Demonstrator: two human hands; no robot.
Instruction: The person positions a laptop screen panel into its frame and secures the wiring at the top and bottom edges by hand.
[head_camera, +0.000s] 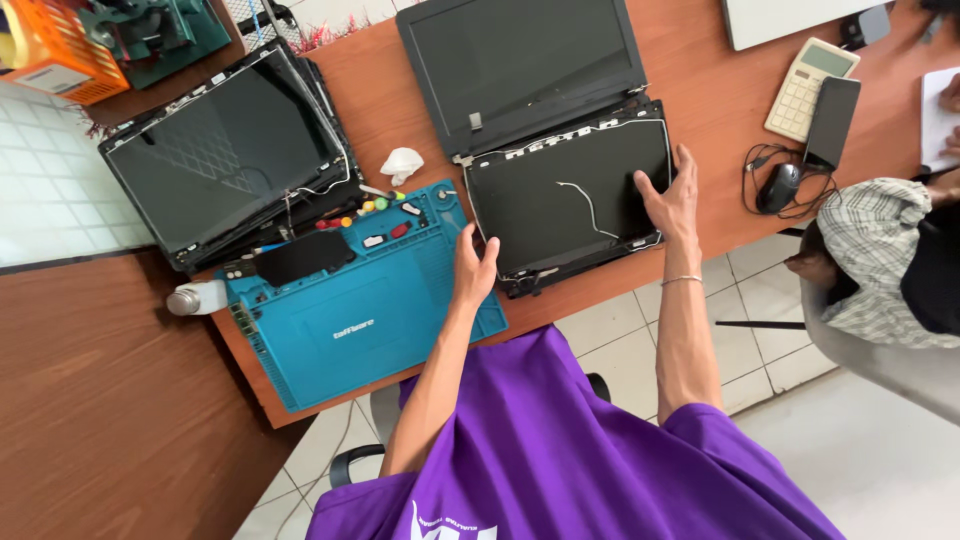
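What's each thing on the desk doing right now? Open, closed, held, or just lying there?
Laptop: open, taken apart, wires showing.
Left hand: open, on laptop's left edge.
Right hand: open, flat on laptop's right side.
Second laptop: open, untouched.
Blue mat: flat, small parts on it.
Mouse: untouched, cord coiled.
Calculator: lying untouched.

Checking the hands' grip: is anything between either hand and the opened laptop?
Nothing visible. The left hand rests on the laptop at its left edge, the right hand lies on its right side.
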